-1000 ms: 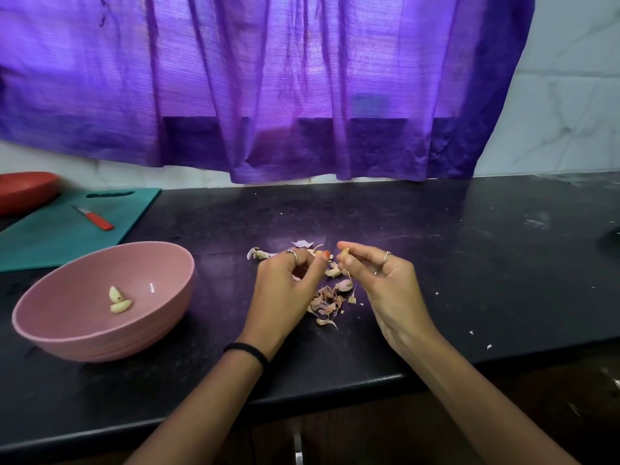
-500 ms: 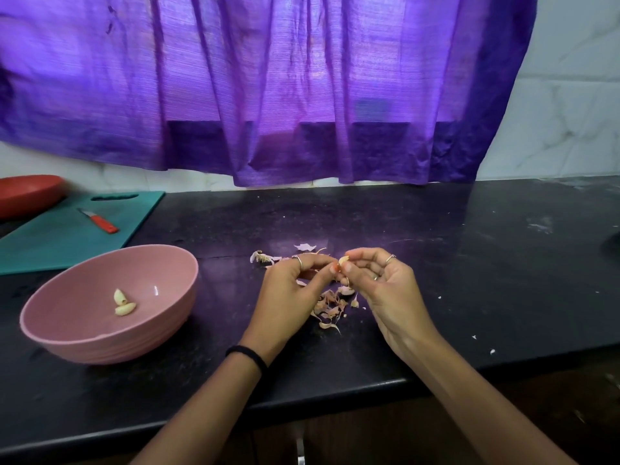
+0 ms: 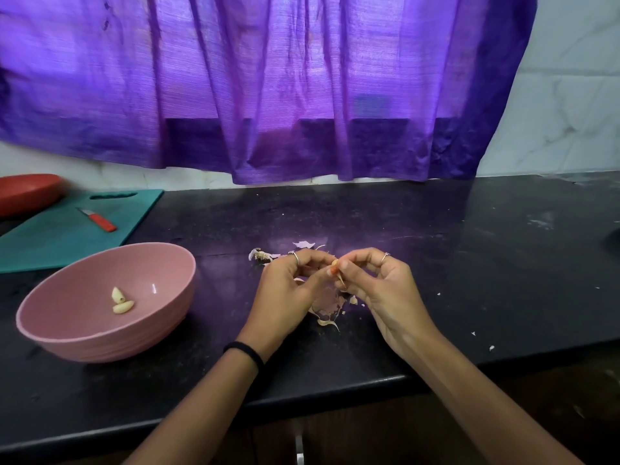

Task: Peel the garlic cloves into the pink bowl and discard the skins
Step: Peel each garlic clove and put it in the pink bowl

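Head view, hands: your left hand and right hand meet over the black counter, fingers of both curled in, fingertips pinching one garlic clove between them.
Head view, left hand: the thumb tip sits against the clove's near side; the other fingers are folded above it.
Head view, right hand: it holds the clove from the right; a thin strip of skin hangs down from the pinch.
Head view, clove: mostly hidden by fingertips. I cannot tell its long axis or which way its tip points.
Head view, bowl: the pink bowl stands on the counter well to the left of your hands, upright.
Head view, done: two peeled cloves lie touching in the bowl. The upper one runs roughly away from you, narrow end far; the lower lies crosswise, left to right.
Head view, skins: a loose skin pile lies on the counter just under and between your hands, with more scraps beyond the left hand.
Head view, left to do: by my reading, finish this clove, drop it in the bowl, then clear the skins. None are discarded yet. Whether unpeeled cloves remain among the scraps, I cannot tell.
Head view, aside: a teal cutting board with a small red-handled knife lies behind the bowl.
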{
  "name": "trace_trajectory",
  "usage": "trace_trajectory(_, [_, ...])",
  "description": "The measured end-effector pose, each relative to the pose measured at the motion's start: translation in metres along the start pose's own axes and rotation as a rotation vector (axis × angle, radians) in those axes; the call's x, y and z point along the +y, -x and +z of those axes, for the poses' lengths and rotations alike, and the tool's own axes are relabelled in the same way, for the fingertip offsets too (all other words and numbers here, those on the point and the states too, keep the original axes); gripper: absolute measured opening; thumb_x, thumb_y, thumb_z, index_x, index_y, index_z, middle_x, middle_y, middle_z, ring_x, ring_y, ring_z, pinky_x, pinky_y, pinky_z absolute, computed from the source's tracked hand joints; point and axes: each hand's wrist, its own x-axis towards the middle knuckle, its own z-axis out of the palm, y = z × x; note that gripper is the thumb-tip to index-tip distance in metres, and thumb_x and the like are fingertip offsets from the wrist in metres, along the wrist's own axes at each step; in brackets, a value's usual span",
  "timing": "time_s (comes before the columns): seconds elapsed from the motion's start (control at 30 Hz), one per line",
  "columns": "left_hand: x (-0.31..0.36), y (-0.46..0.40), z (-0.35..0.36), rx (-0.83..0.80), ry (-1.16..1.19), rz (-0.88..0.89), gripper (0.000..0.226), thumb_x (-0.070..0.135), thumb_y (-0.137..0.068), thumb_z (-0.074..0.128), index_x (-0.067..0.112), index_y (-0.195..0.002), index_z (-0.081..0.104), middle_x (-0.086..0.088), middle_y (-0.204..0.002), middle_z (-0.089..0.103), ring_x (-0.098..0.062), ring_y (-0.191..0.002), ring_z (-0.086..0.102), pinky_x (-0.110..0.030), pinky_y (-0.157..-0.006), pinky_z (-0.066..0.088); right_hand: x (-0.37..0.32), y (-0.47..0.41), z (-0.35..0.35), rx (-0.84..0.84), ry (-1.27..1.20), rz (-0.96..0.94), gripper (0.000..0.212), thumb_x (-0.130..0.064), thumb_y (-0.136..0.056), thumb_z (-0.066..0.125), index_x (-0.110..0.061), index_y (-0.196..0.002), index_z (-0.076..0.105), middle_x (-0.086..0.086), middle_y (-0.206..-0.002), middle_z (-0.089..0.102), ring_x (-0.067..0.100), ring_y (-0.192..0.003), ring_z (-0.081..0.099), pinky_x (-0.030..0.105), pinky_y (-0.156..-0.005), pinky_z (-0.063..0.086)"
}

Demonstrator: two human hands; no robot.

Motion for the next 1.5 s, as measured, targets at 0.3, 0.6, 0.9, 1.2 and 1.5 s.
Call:
trace_trajectory(0.3, [-0.005, -0.002, 0.000, 0.018, 0.050, -0.008, 0.011, 0.017, -0.081, 0.069, 0.020, -0.090, 0.074, 0.000, -0.091, 0.074, -0.022, -0.091, 0.069, -0.049, -0.087, 0.054, 0.005, -0.003, 0.000, 0.004, 0.115, 0.017, 0.007, -0.005, -0.090, 0.063, -0.005, -0.090, 0.069, 0.011, -0.086, 0.071, 0.021, -0.079, 0.063, 0.024, -0.071, 0.055])
trace_trajectory(0.6, [0.000, -0.002, 0.002, 0.047, -0.033, 0.043, 0.019, 0.002, -0.085, 0.067, 0.019, -0.091, 0.073, 0.004, -0.089, 0.074, -0.008, -0.085, 0.069, -0.025, -0.081, 0.055, 0.006, -0.003, 0.003, 0.058, 0.364, -0.074, 0.013, -0.013, -0.096, 0.057, -0.009, -0.095, 0.070, 0.007, -0.089, 0.074, 0.017, -0.083, 0.068, 0.028, -0.074, 0.056])
trace_trajectory(0.9, [-0.003, 0.002, 0.008, 0.055, -0.134, 0.089, 0.011, 0.007, -0.089, 0.063, 0.012, -0.095, 0.071, 0.002, -0.089, 0.074, -0.009, -0.083, 0.071, -0.037, -0.080, 0.058, 0.007, -0.002, 0.007, 0.144, 0.608, -0.206, 0.012, -0.012, -0.093, 0.057, -0.016, -0.086, 0.066, -0.001, -0.082, 0.071, 0.010, -0.073, 0.067, 0.032, -0.070, 0.057])
trace_trajectory(1.2, [0.001, 0.004, 0.009, 0.058, -0.161, 0.114, 0.011, 0.008, -0.089, 0.064, 0.016, -0.092, 0.070, 0.002, -0.084, 0.073, -0.010, -0.076, 0.071, -0.037, -0.074, 0.059, 0.005, 0.001, 0.009, 0.138, 0.686, -0.270, 0.015, -0.010, -0.093, 0.056, -0.020, -0.084, 0.063, 0.002, -0.084, 0.069, 0.008, -0.071, 0.064, 0.019, -0.063, 0.052])
trace_trajectory(1.5, [0.003, 0.005, 0.007, 0.015, -0.142, 0.140, 0.015, 0.004, -0.090, 0.060, 0.010, -0.100, 0.071, -0.001, -0.090, 0.074, -0.010, -0.082, 0.070, -0.033, -0.078, 0.058, 0.004, 0.003, 0.009, 0.095, 0.730, -0.284, 0.013, -0.008, -0.095, 0.051, -0.011, -0.087, 0.061, 0.008, -0.088, 0.066, 0.011, -0.072, 0.064, 0.014, -0.061, 0.050])
